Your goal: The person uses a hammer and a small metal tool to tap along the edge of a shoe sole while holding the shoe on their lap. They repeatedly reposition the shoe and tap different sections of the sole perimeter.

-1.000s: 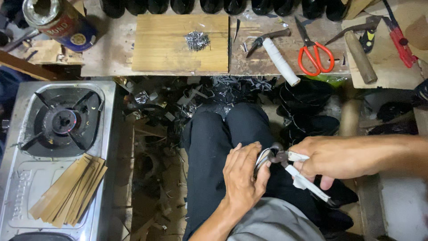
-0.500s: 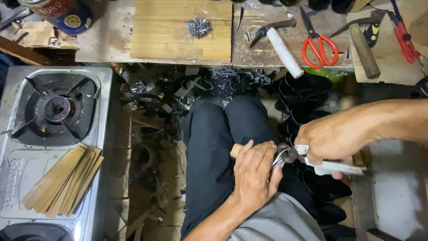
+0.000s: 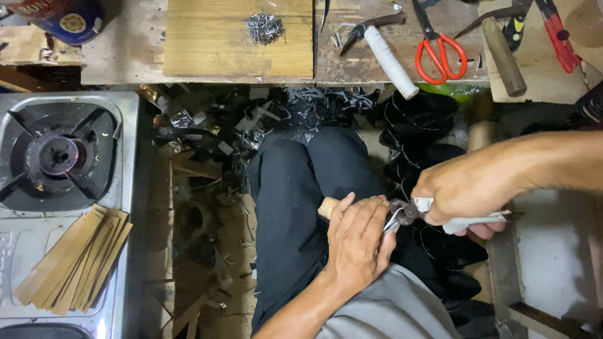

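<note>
My left hand (image 3: 359, 242) rests on my lap in dark trousers, closed around a small piece with a light wooden end (image 3: 325, 208) sticking out to the left. A thin metal strip shows at its fingertips. My right hand (image 3: 472, 191) grips white-handled pliers (image 3: 440, 218), held level, with the jaws meeting the piece at my left fingertips. What the jaws pinch is mostly hidden by my fingers.
A gas stove (image 3: 59, 163) stands at the left with a fan of thin wooden strips (image 3: 75, 258) on it. The bench at the top carries a wooden board (image 3: 213, 44) with a pile of small nails (image 3: 264, 27), red scissors (image 3: 440, 50), a white-handled tool (image 3: 389, 59) and a wooden handle (image 3: 502, 56).
My right hand has swung the pliers from pointing down-right to level. Both hands have shifted slightly right, and the view has moved down.
</note>
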The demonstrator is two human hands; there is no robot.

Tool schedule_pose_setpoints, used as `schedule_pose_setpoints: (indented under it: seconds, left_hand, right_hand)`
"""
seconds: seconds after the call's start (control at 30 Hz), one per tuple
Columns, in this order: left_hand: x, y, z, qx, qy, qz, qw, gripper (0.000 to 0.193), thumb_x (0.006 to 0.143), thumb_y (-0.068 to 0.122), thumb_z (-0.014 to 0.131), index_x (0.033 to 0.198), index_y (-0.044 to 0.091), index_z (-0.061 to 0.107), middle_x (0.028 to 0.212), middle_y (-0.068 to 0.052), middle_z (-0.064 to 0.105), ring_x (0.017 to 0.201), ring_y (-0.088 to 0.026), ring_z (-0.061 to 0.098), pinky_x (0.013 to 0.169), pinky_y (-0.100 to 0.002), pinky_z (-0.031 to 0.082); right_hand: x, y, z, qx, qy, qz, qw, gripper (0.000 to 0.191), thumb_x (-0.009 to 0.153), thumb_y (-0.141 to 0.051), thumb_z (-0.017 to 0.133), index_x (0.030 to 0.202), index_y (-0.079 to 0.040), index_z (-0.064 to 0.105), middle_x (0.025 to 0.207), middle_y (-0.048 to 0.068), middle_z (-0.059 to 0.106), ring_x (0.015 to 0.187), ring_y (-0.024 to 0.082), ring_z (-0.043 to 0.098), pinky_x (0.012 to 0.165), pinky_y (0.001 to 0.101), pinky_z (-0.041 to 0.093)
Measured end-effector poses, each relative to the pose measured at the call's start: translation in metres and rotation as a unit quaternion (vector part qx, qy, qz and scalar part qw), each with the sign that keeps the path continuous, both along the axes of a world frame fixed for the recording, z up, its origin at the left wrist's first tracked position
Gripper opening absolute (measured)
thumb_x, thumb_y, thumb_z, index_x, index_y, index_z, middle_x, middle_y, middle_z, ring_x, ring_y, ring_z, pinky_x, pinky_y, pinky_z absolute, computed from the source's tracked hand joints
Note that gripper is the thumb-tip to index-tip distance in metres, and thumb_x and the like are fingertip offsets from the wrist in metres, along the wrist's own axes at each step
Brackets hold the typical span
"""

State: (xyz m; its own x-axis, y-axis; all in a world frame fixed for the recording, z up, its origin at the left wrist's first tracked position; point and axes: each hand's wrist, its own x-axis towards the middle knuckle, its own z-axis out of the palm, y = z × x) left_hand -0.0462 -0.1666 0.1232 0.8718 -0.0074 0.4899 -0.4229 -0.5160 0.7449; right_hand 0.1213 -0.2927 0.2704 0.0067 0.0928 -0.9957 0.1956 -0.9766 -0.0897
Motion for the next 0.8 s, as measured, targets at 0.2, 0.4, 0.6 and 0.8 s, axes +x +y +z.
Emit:
schedule_pose_setpoints:
  seconds: [0.2,0.4,0.6,0.8]
  left_hand:
    - [0.008,0.009,0.001,-0.042,0.007,0.012,0.999,0.040,0.086,0.010,0.073,0.123,0.000,0.066,0.127,-0.015,0.069,0.117,-0.031,0.067,0.114,-0.050,0.042]
    - [0.036,0.028,-0.005,-0.089,0.035,0.038,0.995,0.035,0.087,0.011,0.073,0.119,0.001,0.066,0.120,-0.015,0.072,0.112,-0.034,0.070,0.111,-0.051,0.047]
    - [0.048,0.045,-0.006,-0.085,0.061,0.053,0.993,0.036,0.086,0.010,0.072,0.121,0.003,0.068,0.118,-0.015,0.073,0.112,-0.036,0.070,0.108,-0.044,0.050]
    - [0.054,0.066,-0.001,-0.068,0.104,-0.020,0.992,0.047,0.085,0.014,0.076,0.129,0.000,0.065,0.120,-0.019,0.071,0.113,-0.037,0.068,0.102,-0.042,0.049]
  right_hand:
    - [-0.019,-0.012,-0.004,0.030,-0.123,-0.023,0.992,0.033,0.099,-0.035,0.058,0.082,-0.006,0.061,0.055,0.010,0.064,0.048,0.023,0.064,0.051,0.0407,0.051]
    - [-0.052,-0.018,-0.041,0.276,-0.349,-0.055,0.894,0.029,0.094,-0.036,0.057,0.090,-0.007,0.061,0.062,0.017,0.067,0.056,0.036,0.067,0.056,0.0481,0.052]
    - [-0.074,-0.013,-0.084,0.337,-0.459,-0.120,0.813,0.023,0.094,-0.027,0.060,0.091,-0.003,0.058,0.067,0.025,0.066,0.068,0.046,0.066,0.055,0.0516,0.049]
    - [-0.086,-0.006,-0.108,0.381,-0.515,-0.136,0.756,0.020,0.095,-0.021,0.059,0.089,-0.002,0.057,0.065,0.024,0.065,0.061,0.044,0.066,0.050,0.0507,0.050]
